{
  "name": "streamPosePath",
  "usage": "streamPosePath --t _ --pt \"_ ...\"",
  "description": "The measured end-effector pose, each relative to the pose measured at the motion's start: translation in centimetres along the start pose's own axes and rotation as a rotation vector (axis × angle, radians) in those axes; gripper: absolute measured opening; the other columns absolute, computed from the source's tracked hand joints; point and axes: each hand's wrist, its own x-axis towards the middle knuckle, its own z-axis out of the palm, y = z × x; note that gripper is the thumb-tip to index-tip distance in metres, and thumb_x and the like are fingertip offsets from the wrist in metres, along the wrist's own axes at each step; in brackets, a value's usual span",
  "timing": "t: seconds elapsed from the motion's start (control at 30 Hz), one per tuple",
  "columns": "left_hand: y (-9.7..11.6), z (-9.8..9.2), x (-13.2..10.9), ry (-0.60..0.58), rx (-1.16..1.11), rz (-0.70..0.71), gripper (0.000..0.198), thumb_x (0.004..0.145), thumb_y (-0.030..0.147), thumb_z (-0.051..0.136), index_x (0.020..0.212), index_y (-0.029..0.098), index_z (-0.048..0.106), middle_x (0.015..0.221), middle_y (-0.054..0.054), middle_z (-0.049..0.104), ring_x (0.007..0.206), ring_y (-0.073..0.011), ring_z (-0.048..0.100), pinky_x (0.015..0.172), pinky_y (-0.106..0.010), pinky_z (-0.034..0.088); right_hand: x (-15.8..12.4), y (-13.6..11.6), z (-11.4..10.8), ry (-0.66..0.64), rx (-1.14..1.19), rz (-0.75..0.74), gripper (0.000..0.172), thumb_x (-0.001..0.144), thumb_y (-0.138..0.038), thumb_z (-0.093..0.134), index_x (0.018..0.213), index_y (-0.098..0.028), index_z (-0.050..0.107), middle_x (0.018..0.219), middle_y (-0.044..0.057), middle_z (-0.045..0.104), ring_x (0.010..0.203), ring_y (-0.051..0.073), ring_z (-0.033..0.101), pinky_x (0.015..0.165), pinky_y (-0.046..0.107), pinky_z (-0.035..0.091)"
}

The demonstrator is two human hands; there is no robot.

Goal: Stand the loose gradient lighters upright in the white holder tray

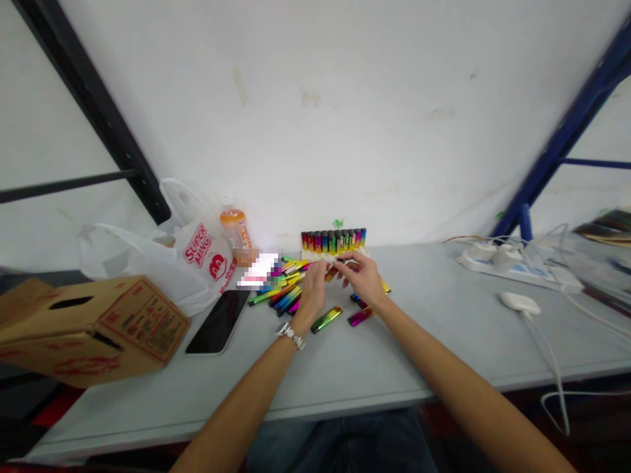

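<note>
Both hands meet in front of a row of upright lighters (335,243) with shiny rainbow bodies and dark tops, standing in a pale holder against the wall. My left hand (314,289), with a metal watch at the wrist, is closed on one side of a gold-coloured lighter (330,273). Pinching at its dark end are the fingers of my right hand (363,279); fingers partly cover this lighter. Left of my hands lies a pile of loose lighters (286,299). A green-gold lighter (327,319) and a magenta lighter (361,316) lie nearer me, below the hands.
On the left are a cardboard box (142,322), a white plastic bag (190,263), a black-screened phone (219,323) and an orange drink bottle (235,226). A power strip (522,268) and a white charger (520,303) with cables occupy the right. The table's front edge (365,408) runs below my forearms.
</note>
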Motion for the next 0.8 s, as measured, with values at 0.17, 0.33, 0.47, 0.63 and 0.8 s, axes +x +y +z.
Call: streamPosePath --t 0.17,0.33,0.47,0.63,0.8 --pt "-0.2 -1.0 0.6 -0.046 0.261 0.157 0.029 0.097 0.037 0.044 0.084 0.019 0.061 0.089 -0.006 0.065 0.088 -0.0205 0.059 0.084 -0.034 0.045 3.0 1.4 -2.7 0.138 -0.131 -0.105 0.028 0.08 -0.041 0.068 0.096 -0.019 0.061 0.079 0.004 0.071 0.071 0.019 0.069 0.062 0.031 0.056" --pt "-0.2 -2.0 0.7 -0.253 0.478 0.254 0.017 0.087 0.03 0.058 0.074 0.019 0.06 0.08 -0.005 0.064 0.078 -0.0198 0.058 0.074 -0.032 0.044 6.8 3.3 -4.5 0.133 -0.453 -0.181 0.013 0.08 -0.03 0.063 0.086 -0.019 0.062 0.079 0.003 0.07 0.072 0.018 0.066 0.072 0.032 0.053" --pt "0.4 -3.2 0.5 -0.499 0.535 0.267 0.028 0.076 0.046 0.071 0.074 0.02 0.063 0.078 -0.004 0.064 0.073 -0.0196 0.057 0.065 -0.03 0.042 8.8 3.9 -4.6 0.063 -0.625 -0.221 0.008 0.078 -0.021 0.06 0.083 -0.018 0.065 0.078 0.003 0.069 0.074 0.017 0.062 0.074 0.03 0.049" --pt "0.3 -4.2 0.6 -0.626 0.515 0.217 0.036 0.063 0.054 0.081 0.065 0.02 0.067 0.072 -0.004 0.063 0.067 -0.0192 0.056 0.06 -0.029 0.038 10.0 3.8 -4.3 0.016 -0.738 -0.255 0.007 0.078 -0.018 0.061 0.081 -0.018 0.067 0.079 0.004 0.069 0.073 0.017 0.06 0.074 0.028 0.045" --pt "-0.7 -3.8 0.7 -0.603 0.509 0.214 0.03 0.067 0.05 0.079 0.068 0.021 0.07 0.071 -0.003 0.063 0.068 -0.0191 0.056 0.061 -0.029 0.038 10.9 3.5 -4.2 -0.023 -0.713 -0.207 0.006 0.077 -0.017 0.064 0.077 -0.017 0.07 0.071 0.001 0.069 0.069 0.015 0.061 0.07 0.026 0.045"
